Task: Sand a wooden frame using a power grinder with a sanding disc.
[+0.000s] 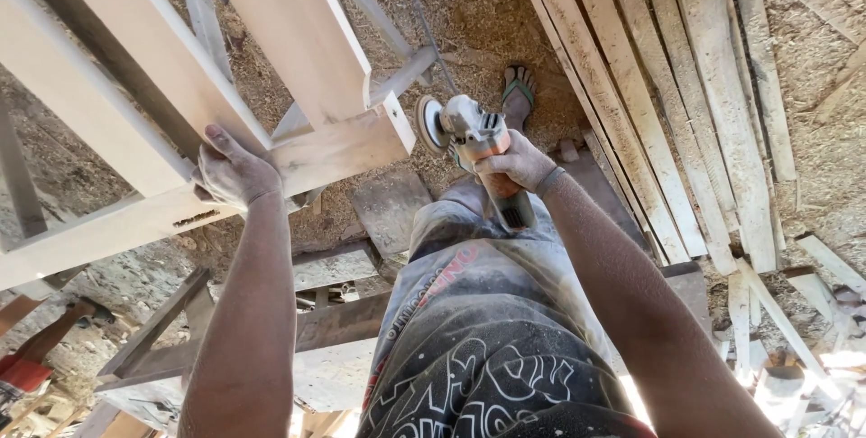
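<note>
1. Far left, the pale wooden frame [135,104] runs out of the picture at the top and left edges. I can't make out how it is propped or whether anything besides the person steadies it.
2. The left hand [233,172] is clamped over the frame's lower rail near a joint, fingers curled round the edge. If that grip slackens, I reckon the whole frame could tip or twist, since its support is out of sight.
3. A dark slot shows in the rail just below that hand; its depth is too hard to read.
4. In the middle, the right hand [519,163] is wrapped tight round the orange-bodied angle grinder [474,145]. The disc [430,122] sits just beside the end of the frame's rail, apart from it as far as I can tell. Whether it is spinning, I cannot say.
5. One-handed on a grinder: a catch on the corner could kick it towards the left forearm or the leg below.
6. The cord [417,14] trails up across the sawdust floor [487,14]; a snag is possible.
7. The sandalled foot [518,91] is bare-toed beneath the disc.
8. To the right, loose planks [686,104] lie stacked, a tripping risk.
</note>
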